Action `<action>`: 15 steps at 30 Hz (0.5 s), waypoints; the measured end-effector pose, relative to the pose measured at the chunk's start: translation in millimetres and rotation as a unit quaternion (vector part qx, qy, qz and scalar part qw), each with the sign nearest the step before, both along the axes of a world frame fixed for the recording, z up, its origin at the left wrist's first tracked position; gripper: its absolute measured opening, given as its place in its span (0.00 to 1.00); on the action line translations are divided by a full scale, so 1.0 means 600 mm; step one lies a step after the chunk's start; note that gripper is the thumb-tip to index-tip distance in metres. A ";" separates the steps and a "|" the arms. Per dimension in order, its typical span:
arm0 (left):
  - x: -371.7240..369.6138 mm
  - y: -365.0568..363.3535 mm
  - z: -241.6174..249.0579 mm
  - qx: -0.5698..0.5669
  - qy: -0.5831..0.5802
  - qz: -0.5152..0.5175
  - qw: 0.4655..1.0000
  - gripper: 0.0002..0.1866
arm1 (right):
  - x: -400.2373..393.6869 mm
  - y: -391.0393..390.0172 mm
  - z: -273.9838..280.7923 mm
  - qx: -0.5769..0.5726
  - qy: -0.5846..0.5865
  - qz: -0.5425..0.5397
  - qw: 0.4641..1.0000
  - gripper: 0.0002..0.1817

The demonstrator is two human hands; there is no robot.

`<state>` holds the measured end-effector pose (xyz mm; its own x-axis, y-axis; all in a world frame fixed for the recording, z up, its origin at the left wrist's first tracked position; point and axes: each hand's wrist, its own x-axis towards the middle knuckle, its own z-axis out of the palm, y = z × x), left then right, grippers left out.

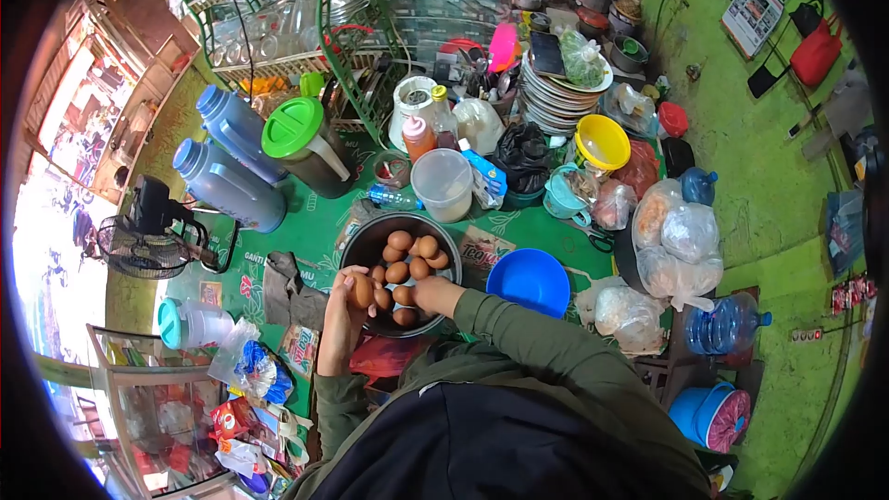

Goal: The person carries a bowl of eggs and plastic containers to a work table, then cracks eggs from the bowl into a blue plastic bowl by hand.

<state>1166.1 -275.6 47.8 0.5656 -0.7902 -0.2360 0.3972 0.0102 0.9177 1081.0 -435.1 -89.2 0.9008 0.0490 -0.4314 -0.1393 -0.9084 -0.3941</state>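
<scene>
A dark round pot (451, 239) stands on the green-covered table, with several brown eggs (396, 272) inside it. My left hand (341, 313) is at the pot's left rim, its fingers closed around a brown egg (361, 293). From the right, my right hand (438, 296) reaches over the rim into the pot beside the eggs, and its fingertips are hidden from this view. A blue bowl (529, 281) sits just right of my right hand. Behind the pot is a clear plastic tub (442, 183).
Two blue thermos flasks (231, 187) and a green-lidded pitcher (306, 143) stand at the left, near a fan (143, 241). Stacked plates (556, 97), a yellow bowl (602, 142) and filled plastic bags (681, 236) crowd the right. A grey cloth (294, 293) lies left of the pot.
</scene>
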 end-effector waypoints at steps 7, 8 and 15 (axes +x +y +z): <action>-0.036 -0.051 0.031 -0.118 0.095 -0.052 0.987 0.24 | -0.133 -0.100 0.176 0.261 -0.318 -0.198 0.890 0.22; -0.051 -0.063 0.045 -0.094 0.118 -0.058 0.987 0.23 | -0.175 -0.112 0.185 0.274 -0.327 -0.246 0.870 0.23; -0.168 -0.164 -0.053 -0.020 0.225 -0.204 0.953 0.24 | -0.348 -0.069 0.184 0.330 -0.449 -0.524 0.644 0.22</action>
